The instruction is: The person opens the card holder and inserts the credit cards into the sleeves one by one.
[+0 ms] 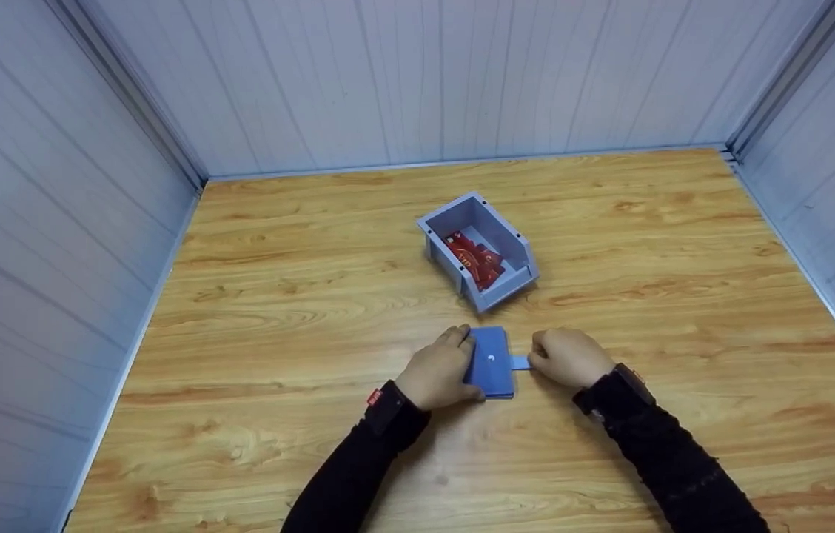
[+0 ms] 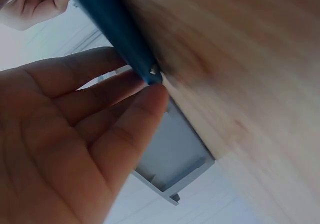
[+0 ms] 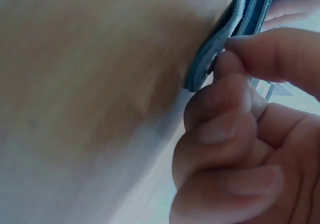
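A small blue card wallet (image 1: 491, 363) with a silvery snap stud lies flat on the table, its strap (image 1: 520, 363) sticking out to the right. My left hand (image 1: 441, 371) holds the wallet along its left side, thumb at the near corner and fingers at the far end. In the left wrist view, the thumb and fingers meet the wallet's edge (image 2: 117, 29). My right hand (image 1: 571, 357) pinches the strap's end between thumb and curled index finger. The right wrist view shows the strap (image 3: 205, 67) bent, its metal snap partly hidden by the fingertips.
Just beyond the wallet stands a grey open-front bin (image 1: 510, 283) holding several red cards with gold print (image 1: 471, 259). Pale panel walls (image 1: 403, 81) enclose the wooden table (image 1: 277, 311) at the back and both sides.
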`<state>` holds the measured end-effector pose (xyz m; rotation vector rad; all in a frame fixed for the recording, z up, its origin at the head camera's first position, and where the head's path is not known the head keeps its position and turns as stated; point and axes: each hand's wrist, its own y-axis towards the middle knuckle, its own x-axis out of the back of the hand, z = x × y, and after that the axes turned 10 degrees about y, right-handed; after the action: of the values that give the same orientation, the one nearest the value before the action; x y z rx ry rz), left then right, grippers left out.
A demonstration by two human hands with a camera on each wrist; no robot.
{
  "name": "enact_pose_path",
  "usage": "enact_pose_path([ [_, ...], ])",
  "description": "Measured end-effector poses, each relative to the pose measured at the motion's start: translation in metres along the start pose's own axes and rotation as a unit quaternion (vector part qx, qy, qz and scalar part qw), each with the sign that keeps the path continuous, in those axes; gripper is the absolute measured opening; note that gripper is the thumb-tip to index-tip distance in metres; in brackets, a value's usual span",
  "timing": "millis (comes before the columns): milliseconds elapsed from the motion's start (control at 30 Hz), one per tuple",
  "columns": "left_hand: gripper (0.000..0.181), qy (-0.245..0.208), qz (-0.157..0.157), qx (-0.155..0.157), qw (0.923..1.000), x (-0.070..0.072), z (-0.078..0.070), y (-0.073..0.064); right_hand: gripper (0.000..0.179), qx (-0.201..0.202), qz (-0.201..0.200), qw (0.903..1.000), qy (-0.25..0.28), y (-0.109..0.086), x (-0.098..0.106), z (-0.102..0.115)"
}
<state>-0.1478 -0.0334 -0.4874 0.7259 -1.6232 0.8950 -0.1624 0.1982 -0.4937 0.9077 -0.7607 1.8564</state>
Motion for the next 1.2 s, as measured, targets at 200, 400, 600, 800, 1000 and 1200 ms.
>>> enact_pose_path([
  [200, 0.084, 0.027, -0.012, -0.001, 0.9996, 0.004, -0.011, 0.0, 0.017, 0.008, 0.002, 0.9999, 0.006, 0.001, -0.001, -0.002],
  [400, 0.055, 0.082, -0.101, 0.002, 0.9915, 0.001, -0.028, 0.006, 0.017, 0.002, -0.003, 1.0, 0.005, 0.002, -0.003, -0.002],
  [600, 0.042, 0.135, -0.124, 0.073, 0.9804, 0.0, -0.047, 0.021, 0.018, 0.003, -0.009, 1.0, 0.004, 0.002, -0.003, -0.002],
  [800, 0.046, 0.176, -0.085, 0.14, 0.9707, 0.001, -0.064, 0.038, 0.018, 0.005, -0.003, 0.9999, 0.008, 0.002, -0.002, -0.001],
  [1000, 0.049, 0.212, -0.066, 0.157, 0.9623, 0.002, -0.071, 0.045, 0.018, 0.005, -0.001, 0.9999, 0.013, 0.001, 0.0, 0.0],
  [1200, 0.057, 0.211, -0.04, 0.161, 0.9632, 0.005, -0.071, 0.047, 0.017, 0.001, 0.004, 0.9999, 0.012, 0.001, 0.0, 0.0],
])
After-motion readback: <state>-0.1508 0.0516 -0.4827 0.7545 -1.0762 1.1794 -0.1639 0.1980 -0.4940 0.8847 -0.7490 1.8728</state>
